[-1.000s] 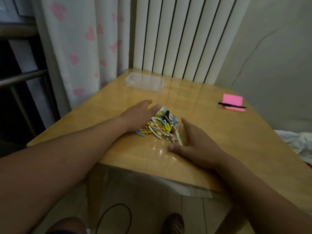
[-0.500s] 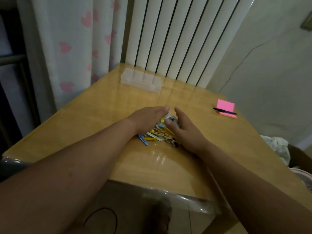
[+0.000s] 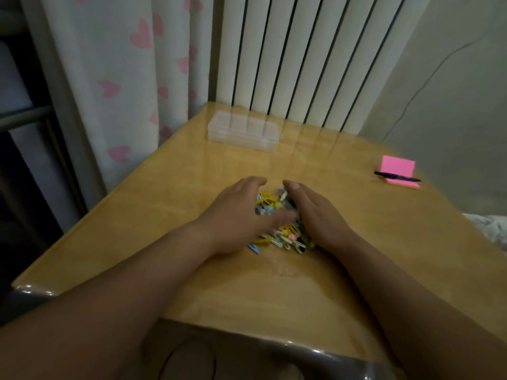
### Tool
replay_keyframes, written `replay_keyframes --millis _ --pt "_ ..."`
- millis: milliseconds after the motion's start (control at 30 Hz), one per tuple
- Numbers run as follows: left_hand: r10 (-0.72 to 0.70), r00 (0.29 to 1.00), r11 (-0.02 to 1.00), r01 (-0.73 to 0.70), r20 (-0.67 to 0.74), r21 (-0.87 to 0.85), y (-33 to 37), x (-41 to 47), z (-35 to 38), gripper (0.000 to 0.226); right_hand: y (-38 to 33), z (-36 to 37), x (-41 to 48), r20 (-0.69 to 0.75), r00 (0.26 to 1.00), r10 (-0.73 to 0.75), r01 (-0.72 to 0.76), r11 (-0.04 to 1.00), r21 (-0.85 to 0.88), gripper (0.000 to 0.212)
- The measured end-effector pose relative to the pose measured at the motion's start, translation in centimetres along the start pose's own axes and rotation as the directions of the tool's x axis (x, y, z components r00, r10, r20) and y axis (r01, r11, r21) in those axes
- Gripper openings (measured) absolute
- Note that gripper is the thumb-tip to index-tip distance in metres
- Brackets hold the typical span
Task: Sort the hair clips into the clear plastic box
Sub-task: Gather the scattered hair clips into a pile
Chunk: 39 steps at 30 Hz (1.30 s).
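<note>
Okay so honestly I'm barely off the starting line here. All the hair clips point(image 3: 286, 240) are in one jumbled heap in the middle of the tabletop point(image 3: 178, 187), yellow, blue and pale ones all tangled up together. As far as I can see, not a single one is in the clear plastic box point(image 3: 244, 130). That box sits way over at the far edge of the tabletop near the radiator point(image 3: 288, 50), well apart from the pile. It looks empty to me. It's see-through and the light is dim, so I can't tell if the lid is on or off. My left hand point(image 3: 233, 218) and right hand point(image 3: 318, 215) are cupped on either side of the heap, touching it. The fingers point(image 3: 255, 182) are relaxed and only slightly curved, pressing against the clips, not pinching or gripping any one of them. My left thumb area is blurry, so take that with a grain of salt. So my read is that I'm only corralling the pile. What's left is pretty much everything: get the box within reach, open it if it's shut, then pick the clips apart and drop them in. The pink sticky pad point(image 3: 399, 167) with the pen point(image 3: 397, 177) on it, off to the right, isn't part of this.
</note>
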<state>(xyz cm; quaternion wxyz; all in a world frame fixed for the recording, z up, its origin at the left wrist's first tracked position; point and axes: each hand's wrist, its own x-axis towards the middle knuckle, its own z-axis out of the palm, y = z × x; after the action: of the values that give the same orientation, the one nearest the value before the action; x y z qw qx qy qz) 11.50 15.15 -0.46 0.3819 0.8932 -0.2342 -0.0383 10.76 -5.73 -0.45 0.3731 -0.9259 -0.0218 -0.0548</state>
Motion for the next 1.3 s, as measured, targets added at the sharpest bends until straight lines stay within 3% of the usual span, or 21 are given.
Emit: replay_keyframes --millis 100,200,333,600,1033,1300 --pt "0.055 0.993 0.946 -0.085 0.104 0.311 -0.2 -1.2 0.8 0.140 0.0 -0.2 -0.1 0.011 1.000 -0.021 0.021 1.000 0.022 0.053" --pt "0.031 0.995 0.962 -0.055 0.095 0.267 1.0 0.0 1.5 0.144 -0.1 -0.4 -0.6 0.024 0.997 -0.073 0.071 0.995 0.065 0.046" --pt "0.061 0.997 0.994 -0.065 0.045 0.092 4.9 1.1 3.6 0.127 0.1 -1.3 -0.8 0.047 0.994 -0.102 0.098 0.991 0.093 0.044" --pt "0.070 0.994 0.993 -0.061 -0.089 0.101 7.3 2.7 6.5 0.068 1.7 -3.6 -0.7 0.065 0.991 -0.115 0.109 0.990 0.089 0.051" --pt "0.055 0.988 0.986 -0.031 -0.144 0.164 7.4 3.9 7.5 0.086 4.4 -4.2 -0.1 -0.064 0.994 -0.084 0.101 0.936 0.336 0.035" --pt "0.029 0.995 0.992 -0.017 -0.097 0.122 7.7 3.9 7.1 0.072 2.9 -3.5 -0.3 -0.102 0.985 -0.142 0.159 0.970 0.185 0.042"
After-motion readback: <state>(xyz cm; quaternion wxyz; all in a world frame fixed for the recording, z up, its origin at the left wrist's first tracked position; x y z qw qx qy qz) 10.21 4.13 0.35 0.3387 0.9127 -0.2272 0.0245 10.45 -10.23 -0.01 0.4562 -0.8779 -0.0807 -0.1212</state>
